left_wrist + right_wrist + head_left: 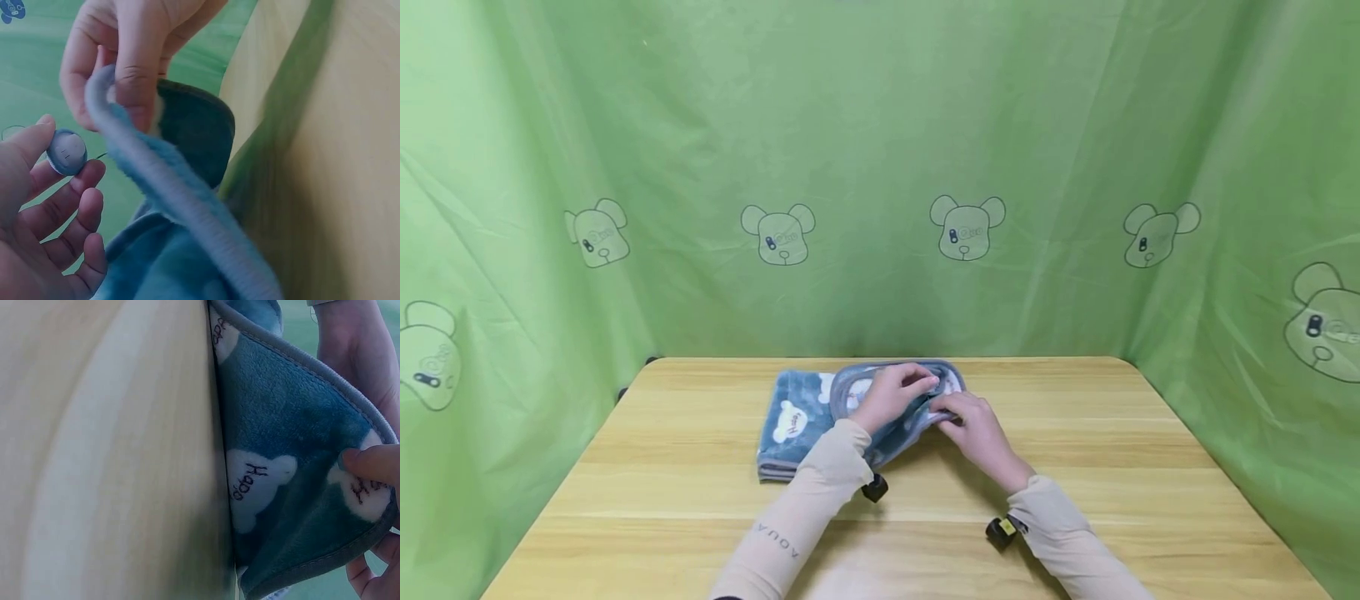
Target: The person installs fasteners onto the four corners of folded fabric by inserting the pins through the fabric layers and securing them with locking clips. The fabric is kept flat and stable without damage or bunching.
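A teal fleece blanket (pixel 805 417) with white bear-head prints and grey edging lies folded on the table. Its right part is raised off the rest and opened out. My right hand (pixel 976 429) pinches the grey-edged border, thumb on the printed face (pixel 294 425) in the right wrist view. Close by on the left, my left hand (pixel 891 396) holds a small round pale disc (pixel 67 152) with a blue rim between thumb and finger. What kind of thing the disc is, I cannot tell. The left wrist view shows a gap between the disc and the blanket border.
The wooden table (pixel 647 475) carries the blanket near its back edge. Green curtain (pixel 872 125) with printed bear heads hangs around the back and both sides. Black wrist cameras (pixel 1000 533) sit below both forearms.
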Tool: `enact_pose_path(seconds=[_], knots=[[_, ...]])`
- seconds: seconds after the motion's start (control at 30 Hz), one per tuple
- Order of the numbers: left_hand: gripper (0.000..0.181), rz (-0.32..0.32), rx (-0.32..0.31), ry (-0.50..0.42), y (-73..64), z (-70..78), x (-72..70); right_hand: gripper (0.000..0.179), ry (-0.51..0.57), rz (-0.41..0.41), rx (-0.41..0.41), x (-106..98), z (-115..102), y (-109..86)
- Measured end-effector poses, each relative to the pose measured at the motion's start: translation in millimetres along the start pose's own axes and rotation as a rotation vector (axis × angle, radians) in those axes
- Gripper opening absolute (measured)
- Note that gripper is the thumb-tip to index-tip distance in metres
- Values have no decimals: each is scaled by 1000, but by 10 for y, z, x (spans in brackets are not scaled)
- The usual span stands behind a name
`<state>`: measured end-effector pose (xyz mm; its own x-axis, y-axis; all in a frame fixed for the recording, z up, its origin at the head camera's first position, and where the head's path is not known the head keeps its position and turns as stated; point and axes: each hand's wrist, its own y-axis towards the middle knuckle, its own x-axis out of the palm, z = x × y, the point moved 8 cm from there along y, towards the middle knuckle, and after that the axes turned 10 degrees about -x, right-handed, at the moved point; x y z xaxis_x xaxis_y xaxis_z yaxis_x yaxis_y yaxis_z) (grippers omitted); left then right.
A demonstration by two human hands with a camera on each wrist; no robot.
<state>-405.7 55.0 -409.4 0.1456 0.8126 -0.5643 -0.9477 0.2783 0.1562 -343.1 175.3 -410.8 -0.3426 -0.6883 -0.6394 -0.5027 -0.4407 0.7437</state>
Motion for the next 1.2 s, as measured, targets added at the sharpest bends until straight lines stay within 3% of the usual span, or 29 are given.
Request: enact_pose_path(seconds=[1.2], knots=[[29, -26, -27, 26, -27, -125, 112, 21, 10, -13, 50, 0, 30, -14]])
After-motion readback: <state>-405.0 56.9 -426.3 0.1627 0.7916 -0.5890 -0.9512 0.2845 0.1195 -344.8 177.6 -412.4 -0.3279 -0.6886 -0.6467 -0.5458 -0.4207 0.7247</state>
